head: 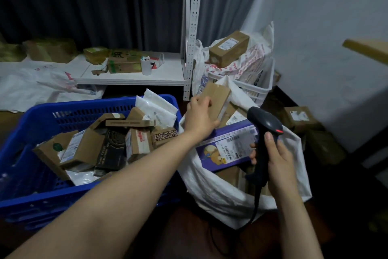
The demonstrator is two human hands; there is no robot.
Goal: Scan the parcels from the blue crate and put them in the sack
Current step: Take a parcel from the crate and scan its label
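The left hand (200, 117) grips a small brown parcel (218, 99) by its near end, fingers curled round it, above the far-left part of the mouth of the sack (212, 187). The parcel's long axis tilts up and away from the hand, toward the sack's far side, so I judge the drop lies straight below. The right hand (277, 153) is wrapped round the handle of the scanner (263, 120) over the sack's near-right rim. The blue crate (31, 174) stands just left of the sack. The parcel's label does not show, and a purple box (226, 145) lying across the sack's mouth hides its depth
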